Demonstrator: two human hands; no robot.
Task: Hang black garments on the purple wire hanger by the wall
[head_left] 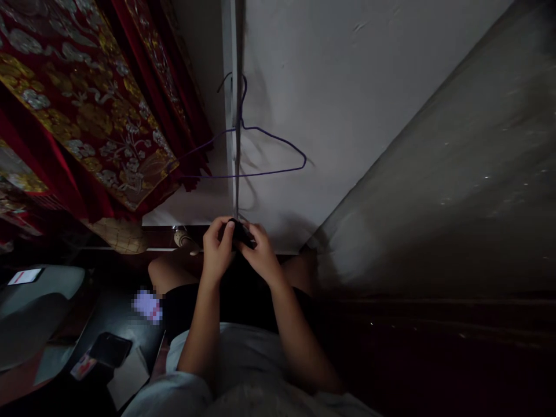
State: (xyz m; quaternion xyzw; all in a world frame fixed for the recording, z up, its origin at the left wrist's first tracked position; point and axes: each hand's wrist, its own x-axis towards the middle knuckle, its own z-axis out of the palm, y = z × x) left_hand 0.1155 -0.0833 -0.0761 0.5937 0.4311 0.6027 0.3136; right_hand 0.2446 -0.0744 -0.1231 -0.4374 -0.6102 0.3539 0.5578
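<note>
Both of my hands are raised together in front of my lap, gripping a small black item (241, 233) whose kind I cannot make out. My left hand (217, 246) has its thumb laid along the item's left side, fingers curled behind. On the other side, my right hand (262, 255) pinches the item between thumb and fingers. Just beyond my fingertips is the lower end of a narrow grey upright strip (236, 191). Higher up, a purple wire hanger (273, 134) crosses that strip, its hook at the top.
Red embroidered cloth (99, 116) hangs at upper left. A pale wall (347, 69) stands ahead, with a greyish sheet-like surface (456, 191) at right. At lower left are a dark seat with a black phone-like slab (110, 349) and a lit phone (25, 276).
</note>
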